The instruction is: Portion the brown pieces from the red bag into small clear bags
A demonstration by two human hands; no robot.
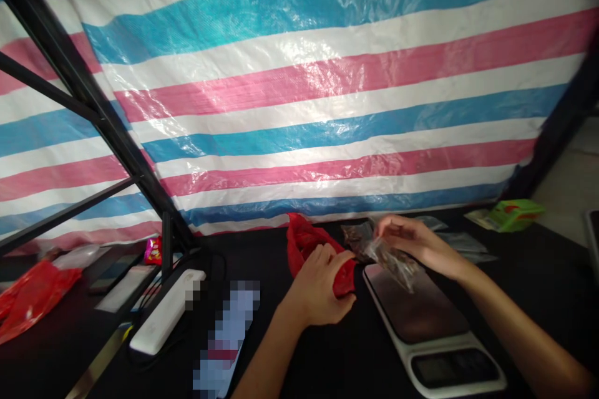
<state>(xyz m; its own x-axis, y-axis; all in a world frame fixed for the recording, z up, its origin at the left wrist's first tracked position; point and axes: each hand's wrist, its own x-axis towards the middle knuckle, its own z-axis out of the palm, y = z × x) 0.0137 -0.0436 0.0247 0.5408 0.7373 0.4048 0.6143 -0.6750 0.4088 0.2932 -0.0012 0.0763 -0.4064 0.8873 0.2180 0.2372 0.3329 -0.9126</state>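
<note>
My left hand (318,290) grips a crumpled red plastic bag (306,246), bunching it at the bag's lower part. My right hand (409,243) pinches the top of a clear plastic bag (384,255) that holds something dark brown and loose. This bag hangs just over a white digital kitchen scale (416,305) with a dark glass platform. The scale's display (453,368) faces me at the near end. The bag's lower corner seems to be close to the platform, but I cannot tell if it touches.
A striped tarpaulin and black frame bars stand behind the black table. On the table are a white power strip (166,312), a pixelated object (224,336), another red bag (32,299), a green package (515,215), and flat clear bags (461,246).
</note>
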